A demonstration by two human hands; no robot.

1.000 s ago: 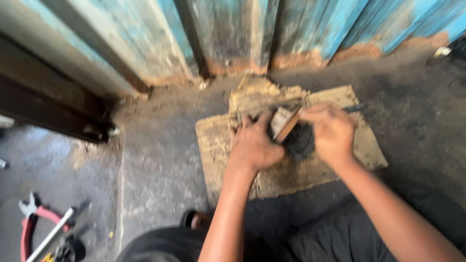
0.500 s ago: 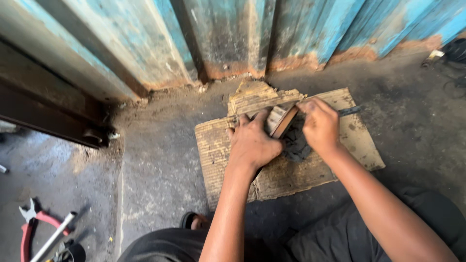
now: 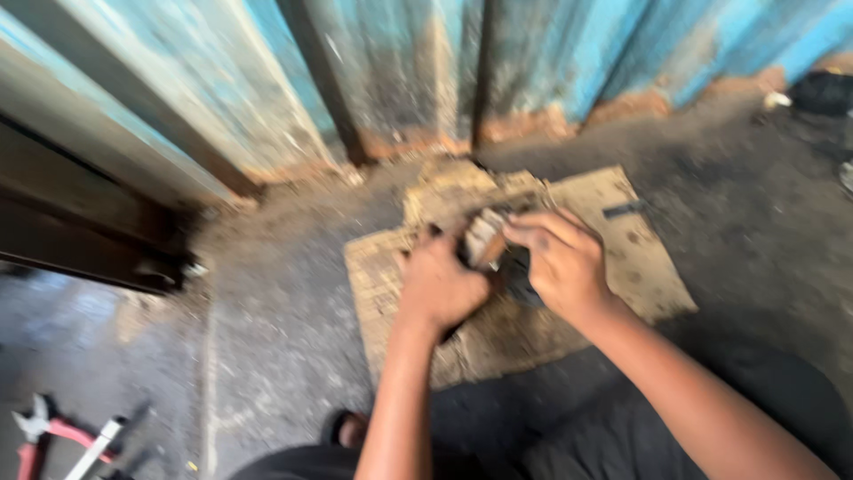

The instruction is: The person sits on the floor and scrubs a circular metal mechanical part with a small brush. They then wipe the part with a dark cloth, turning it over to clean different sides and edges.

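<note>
I have both hands together over a worn sheet of cardboard on the concrete floor. My left hand clamps a small greyish part; my right hand pinches a brown-handled tool against it, above something dark that I cannot make out through the blur. I judge the tool could skid off the part into my left fingers if pressed too hard. Red-handled pliers lie well apart.

Blurred small part between hands
</note>
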